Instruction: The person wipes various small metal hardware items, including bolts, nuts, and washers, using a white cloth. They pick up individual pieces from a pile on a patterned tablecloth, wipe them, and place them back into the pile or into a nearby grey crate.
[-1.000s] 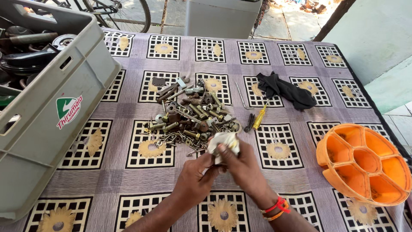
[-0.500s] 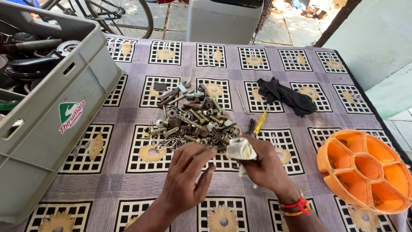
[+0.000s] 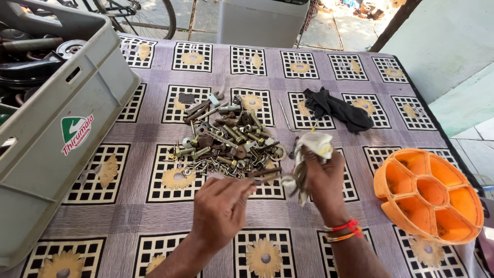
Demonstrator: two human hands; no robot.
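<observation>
A heap of bolts, nuts and washers (image 3: 226,141) lies in the middle of a patterned tablecloth (image 3: 128,180). My right hand (image 3: 324,177) is closed on a dirty white rag (image 3: 311,149), lifted just right of the heap. My left hand (image 3: 221,208) hovers at the heap's near edge, fingers curled, pinching what looks like a thin metal piece (image 3: 262,179); the piece is too small to name.
A grey plastic crate (image 3: 62,134) with dark metal parts stands at the left. An orange round tray with compartments (image 3: 429,193) sits at the right edge. A black cloth (image 3: 337,108) lies behind the heap. A bicycle wheel (image 3: 144,15) and a grey bin (image 3: 262,20) stand beyond the table.
My right hand has carried the rag from in front of the heap over to its right side. My left hand has let go of the rag and moved toward the heap's near edge.
</observation>
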